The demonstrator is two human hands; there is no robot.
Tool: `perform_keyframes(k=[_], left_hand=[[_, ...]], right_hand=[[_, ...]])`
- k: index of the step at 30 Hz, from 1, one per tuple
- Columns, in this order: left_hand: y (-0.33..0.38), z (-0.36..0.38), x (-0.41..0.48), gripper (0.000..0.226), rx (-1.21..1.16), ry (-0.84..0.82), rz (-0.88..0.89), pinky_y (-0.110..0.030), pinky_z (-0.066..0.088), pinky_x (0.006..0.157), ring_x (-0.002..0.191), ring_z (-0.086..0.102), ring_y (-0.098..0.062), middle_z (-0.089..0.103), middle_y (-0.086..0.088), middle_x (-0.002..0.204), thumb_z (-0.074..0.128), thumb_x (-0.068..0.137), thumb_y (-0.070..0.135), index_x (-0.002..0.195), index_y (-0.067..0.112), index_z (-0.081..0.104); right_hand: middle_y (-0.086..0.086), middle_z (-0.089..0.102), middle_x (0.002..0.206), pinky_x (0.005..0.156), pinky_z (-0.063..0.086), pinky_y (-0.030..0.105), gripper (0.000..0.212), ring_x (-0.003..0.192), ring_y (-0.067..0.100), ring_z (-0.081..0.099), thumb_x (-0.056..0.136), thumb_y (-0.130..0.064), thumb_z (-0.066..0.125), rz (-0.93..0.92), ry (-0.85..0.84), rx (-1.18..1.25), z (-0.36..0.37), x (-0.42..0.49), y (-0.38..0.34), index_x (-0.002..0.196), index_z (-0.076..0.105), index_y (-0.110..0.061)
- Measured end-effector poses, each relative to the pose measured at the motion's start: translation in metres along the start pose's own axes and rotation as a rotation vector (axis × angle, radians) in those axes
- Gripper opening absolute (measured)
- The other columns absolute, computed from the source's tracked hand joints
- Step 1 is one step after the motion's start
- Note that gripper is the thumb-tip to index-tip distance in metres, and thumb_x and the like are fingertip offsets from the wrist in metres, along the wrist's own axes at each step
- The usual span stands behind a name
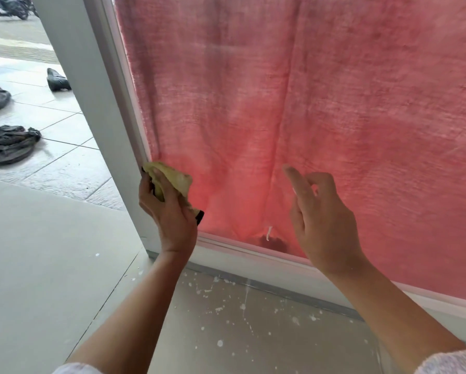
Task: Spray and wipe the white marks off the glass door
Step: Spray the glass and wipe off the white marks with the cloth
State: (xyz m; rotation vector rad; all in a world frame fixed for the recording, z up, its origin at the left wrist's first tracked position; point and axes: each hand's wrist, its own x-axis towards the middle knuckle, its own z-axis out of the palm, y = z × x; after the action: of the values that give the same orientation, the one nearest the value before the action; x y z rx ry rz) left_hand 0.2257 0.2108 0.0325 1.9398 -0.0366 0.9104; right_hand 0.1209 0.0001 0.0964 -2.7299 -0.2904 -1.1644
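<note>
Your left hand (169, 211) gripped a yellow cloth (172, 177) at the lower left corner of the glass door (240, 130). Your right hand (321, 220) held nothing, forefinger out toward the pane, the other fingers loosely curled. A white mark (269, 233) showed low on the glass, so I'd judge the wiping unfinished.

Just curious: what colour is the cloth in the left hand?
Yellowish-green cloth, seen clearly in the head view.
</note>
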Motion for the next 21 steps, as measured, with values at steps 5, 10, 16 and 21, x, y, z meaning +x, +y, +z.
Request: perform_keyframes(k=[5, 10, 16, 21], left_hand=[[0.023, 0.007, 0.013, 0.067, 0.012, 0.143, 0.135, -0.010, 0.008, 0.111, 0.130, 0.024, -0.032, 0.023, -0.030, 0.146, 0.031, 0.082, -0.014, 0.147, -0.004, 0.025], [-0.011, 0.008, -0.017, 0.066, 0.160, -0.029, 0.016, -0.029, 0.015, 0.117, 0.132, 0.022, -0.036, 0.019, -0.027, 0.149, 0.041, 0.084, -0.010, 0.147, -0.004, 0.024], [-0.022, 0.011, -0.055, 0.067, -0.003, -0.138, -0.314, -0.034, 0.019, 0.116, 0.132, 0.023, -0.028, 0.017, -0.014, 0.146, 0.041, 0.092, -0.003, 0.152, 0.010, 0.015], [0.036, 0.028, -0.042, 0.061, -0.095, -0.081, -0.233, -0.019, 0.014, 0.116, 0.132, 0.020, -0.023, 0.011, -0.018, 0.149, 0.037, 0.095, 0.000, 0.151, 0.002, 0.013]], right_hand=[[0.018, 0.054, 0.102, 0.039, 0.033, 0.018, 0.065, 0.067, 0.009, 0.035, 0.080, 0.001, 0.058, -0.015, 0.000, 0.005, 0.000, -0.001, 0.006, 0.138, 0.036, -0.019], [0.017, 0.055, 0.101, 0.037, 0.035, 0.018, 0.066, 0.065, 0.008, 0.034, 0.080, 0.002, 0.059, -0.036, 0.009, -0.009, -0.001, -0.005, 0.010, 0.139, 0.037, -0.018], [0.016, 0.052, 0.101, 0.042, 0.028, 0.015, 0.072, 0.062, 0.009, 0.034, 0.076, 0.007, 0.065, -0.038, 0.014, -0.066, -0.015, -0.017, 0.027, 0.138, 0.038, -0.019], [0.012, 0.037, 0.108, 0.046, 0.040, 0.020, 0.072, 0.074, 0.028, 0.056, 0.073, 0.012, 0.066, -0.021, 0.130, -0.183, -0.036, -0.027, 0.048, 0.134, 0.041, -0.019]])
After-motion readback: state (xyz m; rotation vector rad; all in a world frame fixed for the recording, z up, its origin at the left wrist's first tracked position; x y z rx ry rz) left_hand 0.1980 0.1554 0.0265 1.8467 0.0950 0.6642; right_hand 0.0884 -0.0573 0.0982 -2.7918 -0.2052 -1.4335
